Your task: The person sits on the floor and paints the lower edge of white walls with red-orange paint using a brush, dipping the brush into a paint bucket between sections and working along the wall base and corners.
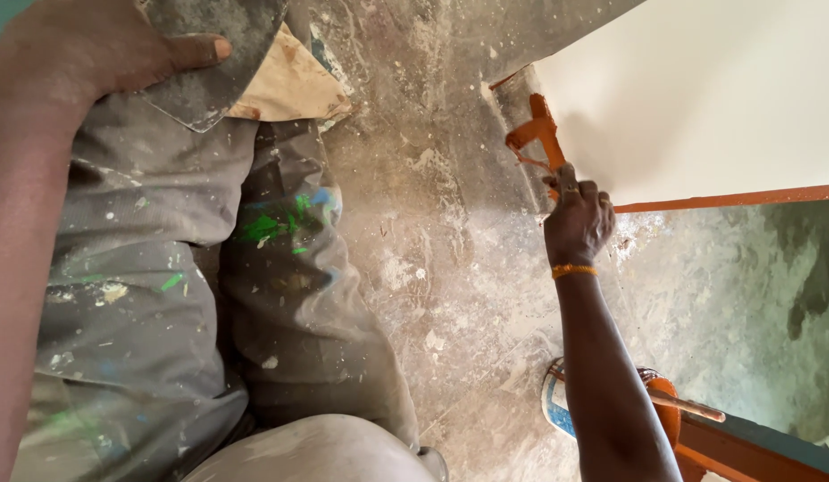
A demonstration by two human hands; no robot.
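Right hand [577, 219], arm outstretched, grip closed on orange-coated scraper blade [541, 134] at white wall's [700, 98] lower edge; left hand [93, 54] grips flat grey metal trowel [220, 62] above dusty floor [450, 295].

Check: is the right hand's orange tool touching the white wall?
Touching. The head view shows the orange tool in the right hand pressed against the wall at its lower edge.

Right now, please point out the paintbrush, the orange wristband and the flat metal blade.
paintbrush [537, 134]: head view, orange-coated head.
orange wristband [573, 270]: head view, band's middle.
flat metal blade [220, 67]: head view, grey face.
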